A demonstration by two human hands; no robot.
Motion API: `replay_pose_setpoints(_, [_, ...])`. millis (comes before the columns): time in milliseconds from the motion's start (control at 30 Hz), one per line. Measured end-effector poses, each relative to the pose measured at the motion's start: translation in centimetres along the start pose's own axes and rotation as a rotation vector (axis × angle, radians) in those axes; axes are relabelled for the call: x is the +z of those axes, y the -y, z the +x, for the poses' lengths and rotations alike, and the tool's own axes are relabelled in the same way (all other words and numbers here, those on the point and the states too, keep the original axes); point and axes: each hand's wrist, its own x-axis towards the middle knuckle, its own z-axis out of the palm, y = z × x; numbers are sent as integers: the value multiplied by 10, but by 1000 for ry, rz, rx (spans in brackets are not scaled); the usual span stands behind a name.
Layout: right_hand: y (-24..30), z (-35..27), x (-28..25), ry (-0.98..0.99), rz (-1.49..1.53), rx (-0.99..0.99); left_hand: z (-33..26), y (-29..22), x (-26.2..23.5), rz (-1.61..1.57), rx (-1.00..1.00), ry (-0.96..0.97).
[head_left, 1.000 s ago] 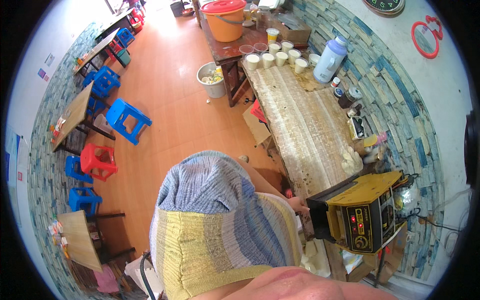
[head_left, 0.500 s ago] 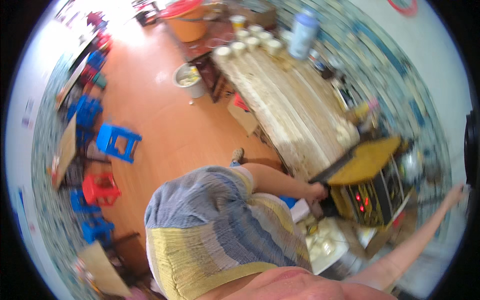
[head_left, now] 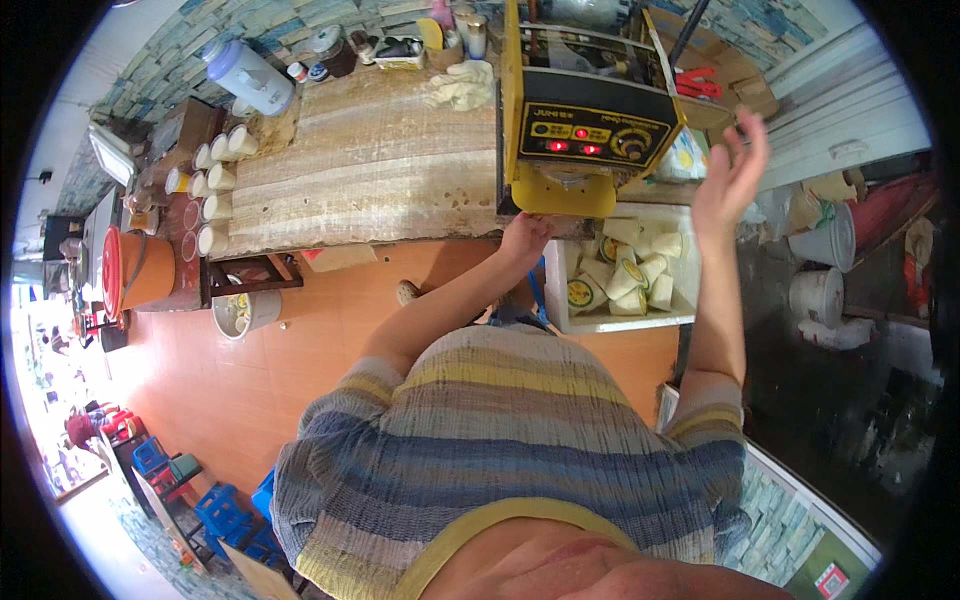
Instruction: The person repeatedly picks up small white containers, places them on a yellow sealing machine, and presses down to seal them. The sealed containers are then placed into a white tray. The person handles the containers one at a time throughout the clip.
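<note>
My left hand (head_left: 527,238) is at the table's front edge, right below the front left corner of a black and yellow machine (head_left: 585,120). Its fingers are curled, and what they grip, if anything, is hidden. The machine has lit red displays, a dial and a yellow tray (head_left: 563,195) jutting out in front. To the right of the machine, my right hand (head_left: 732,180) is raised in the air, open and holding nothing. Between my arms, a white foam box (head_left: 625,324) holds several pale, trimmed coconuts (head_left: 628,277), some with round green and yellow labels.
The wooden table (head_left: 370,170) runs left, carrying a pale cloth (head_left: 465,87), a light blue thermos (head_left: 248,77) and several white cups (head_left: 213,238). An orange bucket (head_left: 140,270) and a bin (head_left: 247,313) stand left. White buckets (head_left: 815,295) are at right, blue stools (head_left: 222,510) lower left.
My view has swung round toward the machine, which now stands upright ahead. My right hand has come off the far right side and is raised. My left hand stays by the machine's lower corner.
</note>
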Motion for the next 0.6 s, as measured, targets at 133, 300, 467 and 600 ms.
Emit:
replay_pose_setpoints(133, [-8,-87,-1,154,-62,162,-42,-3,82,199,-128,-488])
replay_pose_setpoints(300, [-9,-146,23,312,-63,289,-75,4,64,209,-272,-454])
replay_pose_setpoints(467, [-14,-175,47,415,-63,299,-106,-3,53,182,-556,-346])
replay_pose_setpoints(600, [-13,-188,71,569,-236,273,-81,-17,35,137,-624,-255])
